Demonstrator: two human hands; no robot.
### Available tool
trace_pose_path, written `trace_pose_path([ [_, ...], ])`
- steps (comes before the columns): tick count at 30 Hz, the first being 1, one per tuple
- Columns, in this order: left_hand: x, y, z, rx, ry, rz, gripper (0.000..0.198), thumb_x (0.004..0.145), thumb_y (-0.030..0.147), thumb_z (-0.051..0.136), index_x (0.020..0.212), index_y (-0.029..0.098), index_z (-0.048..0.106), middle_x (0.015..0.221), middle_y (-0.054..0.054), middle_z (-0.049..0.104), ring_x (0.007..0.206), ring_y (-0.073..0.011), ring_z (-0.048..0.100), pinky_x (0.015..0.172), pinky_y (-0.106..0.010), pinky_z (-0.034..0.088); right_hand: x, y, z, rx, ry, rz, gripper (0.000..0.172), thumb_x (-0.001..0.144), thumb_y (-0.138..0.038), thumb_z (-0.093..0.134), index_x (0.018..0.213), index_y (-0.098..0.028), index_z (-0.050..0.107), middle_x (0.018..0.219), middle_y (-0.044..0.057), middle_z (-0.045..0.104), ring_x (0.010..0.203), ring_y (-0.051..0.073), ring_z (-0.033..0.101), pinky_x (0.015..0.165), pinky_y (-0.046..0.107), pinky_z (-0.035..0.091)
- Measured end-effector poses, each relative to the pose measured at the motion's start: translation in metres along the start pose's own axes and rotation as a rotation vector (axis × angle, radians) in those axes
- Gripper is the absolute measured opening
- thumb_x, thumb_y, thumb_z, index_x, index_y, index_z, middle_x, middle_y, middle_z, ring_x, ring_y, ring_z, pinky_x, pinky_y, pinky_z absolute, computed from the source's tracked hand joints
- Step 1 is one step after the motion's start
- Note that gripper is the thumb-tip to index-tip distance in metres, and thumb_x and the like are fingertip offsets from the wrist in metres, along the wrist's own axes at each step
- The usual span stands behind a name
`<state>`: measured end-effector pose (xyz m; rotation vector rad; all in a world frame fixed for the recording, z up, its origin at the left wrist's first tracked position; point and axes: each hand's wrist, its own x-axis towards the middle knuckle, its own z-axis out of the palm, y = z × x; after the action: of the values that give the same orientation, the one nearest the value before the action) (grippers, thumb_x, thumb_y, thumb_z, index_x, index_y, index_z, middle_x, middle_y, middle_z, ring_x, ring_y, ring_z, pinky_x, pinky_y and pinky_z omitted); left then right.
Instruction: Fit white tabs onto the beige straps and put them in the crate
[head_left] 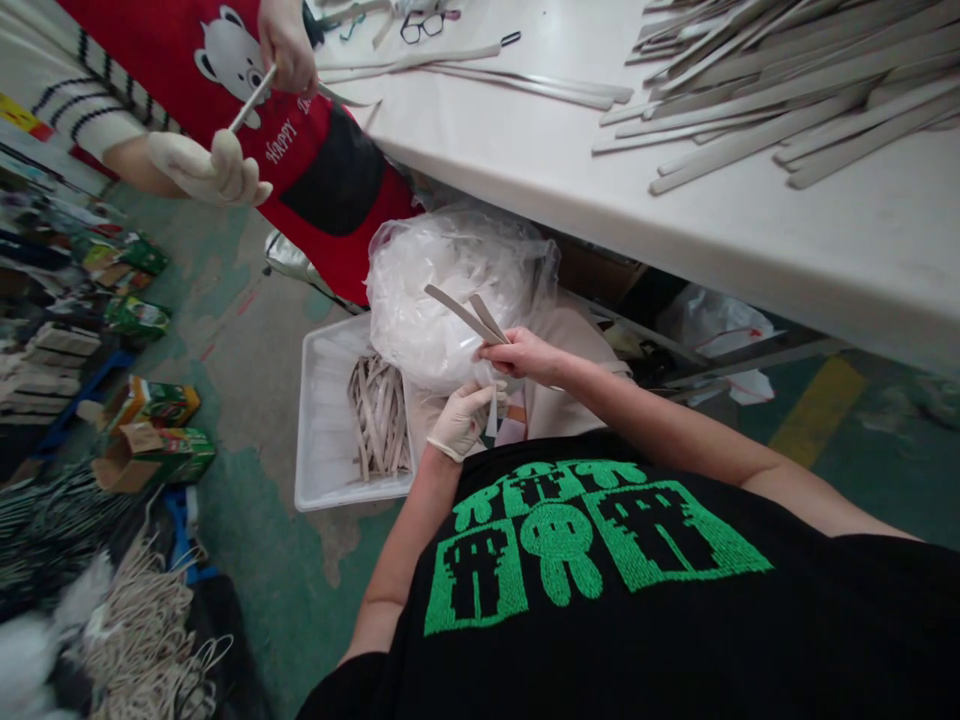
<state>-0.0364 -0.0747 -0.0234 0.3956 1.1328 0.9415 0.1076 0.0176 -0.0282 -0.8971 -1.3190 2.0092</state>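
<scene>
My right hand (pixel 517 355), bare, is closed on two flat grey strips (pixel 465 312) that stick up to the left in front of a clear plastic bag (pixel 457 290). My left hand (pixel 465 418) wears a white glove and curls just below the right hand; what it holds is hidden. Both hands hover over my lap, beside a white tray (pixel 322 440) on the floor that holds several similar strips (pixel 379 415).
A white table (pixel 675 200) at upper right carries a heap of long grey strips (pixel 795 80) and a pair of glasses (pixel 424 25). A co-worker in a red apron (pixel 300 140) stands at the upper left, gloved hand (pixel 210 165) holding a strip. Cartons (pixel 150 430) and cord bundles (pixel 142 630) line the left floor.
</scene>
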Motion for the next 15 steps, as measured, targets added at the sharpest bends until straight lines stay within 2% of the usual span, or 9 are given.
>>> trace_pose_path([
  [5,-0.005,-0.008,0.006,0.021,-0.127,-0.043,0.031,0.057,0.025,0.084,0.084,0.014,0.073,0.072,-0.002,0.071,0.065,-0.015,0.065,0.07,-0.029,0.051,0.0,0.0,0.003,-0.035,0.028,-0.005,0.022,0.072,-0.028,0.061,0.084,-0.011,0.071,0.048,-0.007,0.043,0.04,0.006,0.029,0.037,0.021,0.016],
  [8,-0.003,-0.013,0.008,0.058,-0.16,-0.075,0.033,0.057,0.029,0.084,0.084,0.013,0.076,0.074,-0.004,0.073,0.066,-0.0158,0.065,0.067,-0.028,0.05,0.0,-0.001,0.002,-0.124,0.045,0.0,0.022,0.074,-0.026,0.059,0.084,-0.011,0.071,0.048,-0.007,0.044,0.039,0.006,0.031,0.038,0.021,0.019],
  [15,0.002,-0.023,0.002,0.125,-0.284,-0.178,0.034,0.065,0.038,0.081,0.087,0.011,0.078,0.082,-0.011,0.076,0.08,-0.0228,0.071,0.083,-0.034,0.051,0.001,0.006,-0.004,-0.253,0.079,-0.075,0.02,0.079,-0.024,0.057,0.084,-0.011,0.071,0.047,-0.007,0.047,0.044,0.007,0.038,0.046,0.021,0.026],
])
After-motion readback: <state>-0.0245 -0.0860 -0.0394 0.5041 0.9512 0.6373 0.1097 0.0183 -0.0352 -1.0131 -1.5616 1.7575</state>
